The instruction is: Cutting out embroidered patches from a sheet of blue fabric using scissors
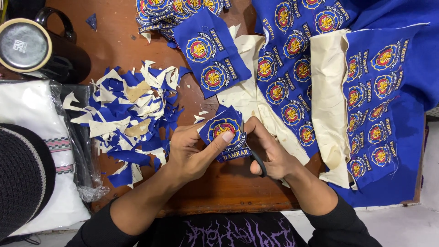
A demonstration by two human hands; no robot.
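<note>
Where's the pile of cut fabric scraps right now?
In the head view, the scrap pile lies on the wooden table left of the left hand, below the black mug.

Two hands, the left hand (192, 153) and the right hand (270, 153), share one blue patch (225, 130) and one pair of scissors (259, 163). One black mug (43, 48) stands far left. One scrap pile (130, 116) (pieces too many to count) lies left of the hands.
</note>
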